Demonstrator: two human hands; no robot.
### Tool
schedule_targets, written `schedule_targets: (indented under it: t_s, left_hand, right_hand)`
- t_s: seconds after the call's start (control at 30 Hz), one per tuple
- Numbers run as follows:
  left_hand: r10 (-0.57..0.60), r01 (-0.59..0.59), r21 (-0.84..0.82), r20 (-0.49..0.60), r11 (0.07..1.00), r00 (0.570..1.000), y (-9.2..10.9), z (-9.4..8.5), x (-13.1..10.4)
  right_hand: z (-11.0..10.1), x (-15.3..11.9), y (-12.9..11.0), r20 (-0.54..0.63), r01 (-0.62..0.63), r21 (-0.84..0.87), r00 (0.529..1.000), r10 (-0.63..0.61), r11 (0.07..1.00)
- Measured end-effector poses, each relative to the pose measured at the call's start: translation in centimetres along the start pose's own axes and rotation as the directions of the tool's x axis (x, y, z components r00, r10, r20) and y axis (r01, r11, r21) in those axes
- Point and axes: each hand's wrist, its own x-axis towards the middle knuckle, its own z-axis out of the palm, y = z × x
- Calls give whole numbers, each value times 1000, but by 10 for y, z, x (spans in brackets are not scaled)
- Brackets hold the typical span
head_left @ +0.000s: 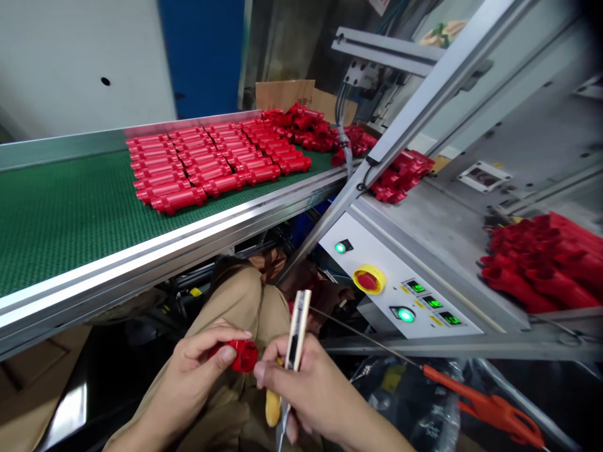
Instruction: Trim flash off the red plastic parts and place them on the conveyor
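Low in the picture, over my lap, my left hand (198,364) is closed round a red plastic tubular part (244,356). The part's open hollow end faces my right hand (301,376), whose fingertips are close beside it. That right hand grips a snap-off utility knife (298,329) with a pale body, its end pointing up and a thin metal piece showing below the fist. A yellow rounded piece (272,407) also shows under the fingers; what it belongs to is hidden.
Rows of similar red parts (207,157) lie on a green conveyor belt (70,207), with a loose pile behind. More red parts (546,260) rest on the machine at right. Its panel carries a red emergency stop (369,280). An orange-handled tool (485,405) sits lower right.
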Motion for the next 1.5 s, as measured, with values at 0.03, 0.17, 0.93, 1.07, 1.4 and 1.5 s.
schedule_targets:
  t_s: [0.03,0.17,0.93,1.07,1.4,1.5]
  left_hand:
    - [-6,6,1,-4,1000,1000,0,0,0]
    - [-7,7,15,1,1000,1000,1,1,0]
    - [-219,185,-224,-137,957,966,-2,5,-1]
    - [-89,77,-133,-85,988,992,1,1,0]
    - [-619,422,-790,69,445,783,24,29,1]
    - [-587,391,-803,64,449,807,29,21,6]
  right_hand:
    - [-1,-4,-1,-64,110,-82,991,-116,990]
    - [-1,-13,-8,-119,460,-446,820,-560,768]
    - [-8,-10,-1,-4,261,-210,964,-267,942]
    - [1,1,-1,-46,185,-223,979,-200,957]
    - [11,-1,-1,5,539,-658,701,-713,526]
    - [-1,-2,7,92,603,-692,619,-780,397]
